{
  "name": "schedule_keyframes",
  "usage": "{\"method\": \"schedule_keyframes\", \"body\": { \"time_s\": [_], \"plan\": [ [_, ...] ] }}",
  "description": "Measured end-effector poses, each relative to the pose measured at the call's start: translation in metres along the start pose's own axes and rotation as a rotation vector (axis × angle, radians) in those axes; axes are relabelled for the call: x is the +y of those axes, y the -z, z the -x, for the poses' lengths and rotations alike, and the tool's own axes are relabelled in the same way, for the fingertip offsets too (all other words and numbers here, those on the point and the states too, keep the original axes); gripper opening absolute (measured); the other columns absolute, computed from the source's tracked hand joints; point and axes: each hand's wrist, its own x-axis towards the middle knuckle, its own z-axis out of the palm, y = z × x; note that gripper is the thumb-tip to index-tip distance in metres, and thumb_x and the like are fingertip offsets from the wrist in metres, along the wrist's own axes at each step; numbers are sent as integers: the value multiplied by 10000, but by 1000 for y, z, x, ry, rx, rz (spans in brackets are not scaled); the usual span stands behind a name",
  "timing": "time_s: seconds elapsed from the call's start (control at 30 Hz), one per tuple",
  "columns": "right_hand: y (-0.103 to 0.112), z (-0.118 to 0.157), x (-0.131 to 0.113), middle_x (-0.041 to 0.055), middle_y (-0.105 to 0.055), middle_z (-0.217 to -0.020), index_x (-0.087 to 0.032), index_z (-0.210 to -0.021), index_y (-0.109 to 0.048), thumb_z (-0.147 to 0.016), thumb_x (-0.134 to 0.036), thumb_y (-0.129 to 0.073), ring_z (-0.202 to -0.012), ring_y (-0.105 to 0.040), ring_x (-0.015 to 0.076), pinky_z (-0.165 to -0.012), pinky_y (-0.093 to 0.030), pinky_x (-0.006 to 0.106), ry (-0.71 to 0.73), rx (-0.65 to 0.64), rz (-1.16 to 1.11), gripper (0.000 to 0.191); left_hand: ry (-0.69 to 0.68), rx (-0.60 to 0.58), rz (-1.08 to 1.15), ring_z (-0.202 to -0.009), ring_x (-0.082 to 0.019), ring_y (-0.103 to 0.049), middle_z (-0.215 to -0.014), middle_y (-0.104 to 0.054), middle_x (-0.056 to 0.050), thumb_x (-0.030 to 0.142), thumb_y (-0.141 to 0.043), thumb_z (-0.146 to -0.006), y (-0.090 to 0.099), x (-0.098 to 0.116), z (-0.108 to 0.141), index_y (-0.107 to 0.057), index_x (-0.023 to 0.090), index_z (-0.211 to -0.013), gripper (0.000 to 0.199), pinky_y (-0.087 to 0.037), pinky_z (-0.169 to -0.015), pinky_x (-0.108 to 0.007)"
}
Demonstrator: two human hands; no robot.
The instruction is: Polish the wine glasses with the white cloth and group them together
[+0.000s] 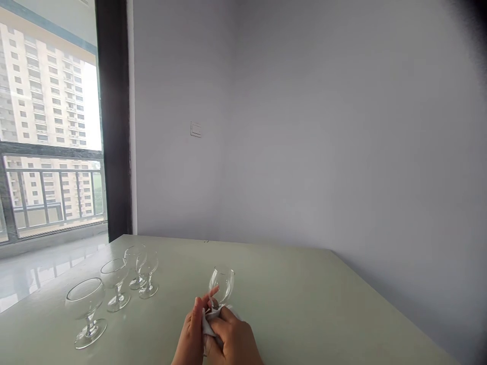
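A clear stemmed glass [222,284] is held bowl up and slightly tilted above the near middle of the table. My left hand [190,332] is closed at the lower part of the glass, with one finger reaching up against the bowl. My right hand [236,337] grips a white cloth [209,324], pressed around the stem just below the bowl. Hands and cloth hide the stem and foot of this glass.
Several more stemmed glasses stand upright on the left of the pale green table [304,304], the nearest glass [89,309] close to its left side. Grey walls [285,126] border the table's far side. A window [49,126] is at the left.
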Motion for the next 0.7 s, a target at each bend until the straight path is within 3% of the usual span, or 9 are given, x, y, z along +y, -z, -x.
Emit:
{"method": "schedule_keyframes", "body": {
  "time_s": [0.07, 0.17, 0.33, 0.43, 0.5, 0.6, 0.7],
  "plan": [
    [6, -2, -1, -16, -581, -645, -225, -655, -643, -643, -155, -509, -533, -496, 121, -471, -323, 208, -164, -65, -165, 152, -21, -8, 16, -586, -121, -484, -714, -561, 5, 667, -532, -680, 0, -1, -2, -675, 198, -1033, 604, -427, -543, -232],
    [16, -7, 2, -55, -380, -472, -188, -513, -523, -662, -166, -470, -463, -335, 90, -431, -241, 207, -403, -137, -446, 159, -16, 23, 38, -507, -64, -417, -746, -554, 17, 616, -646, -616, 1, -1, -4, -690, 196, -978, 556, -363, -457, -189],
    [22, -14, 10, -68, -328, -515, -176, -652, -520, -761, -417, -501, -453, -290, 86, -410, -224, 212, -595, 141, -930, 266, 103, -38, 86, -383, -23, -325, -538, -488, 74, 481, -762, -567, -2, 1, -2, -600, 254, -1096, 599, -226, -382, -146],
    [18, -13, 8, -51, -377, -561, -153, -712, -555, -733, -532, -558, -513, -307, 91, -468, -269, 214, -521, 121, -1041, 380, 151, -65, 128, -455, -55, -466, -660, -594, 32, 434, -773, -576, -3, 1, 1, -604, 265, -1100, 575, -333, -438, -166],
    [15, -11, 5, -38, -389, -599, -135, -722, -584, -745, -523, -564, -569, -304, 97, -525, -283, 217, -427, 45, -1035, 389, 142, -72, 136, -602, -110, -569, -838, -662, -14, 410, -771, -590, -3, 3, 2, -623, 264, -1086, 538, -411, -537, -201],
    [14, -7, 1, -45, -333, -595, -142, -676, -563, -784, -465, -533, -577, -260, 97, -519, -237, 218, -385, -92, -928, 342, 112, -71, 90, -813, -170, -601, -1076, -650, -40, 410, -757, -612, 0, 9, 2, -654, 254, -1062, 487, -433, -648, -221],
    [15, -5, 0, -56, -285, -572, -169, -618, -487, -798, -402, -502, -557, -232, 94, -489, -186, 227, -368, -126, -794, 295, 117, -132, 49, -847, -170, -584, -1043, -665, -24, 401, -719, -667, 4, 15, 2, -647, 262, -1084, 445, -427, -690, -223]
  ]
}}
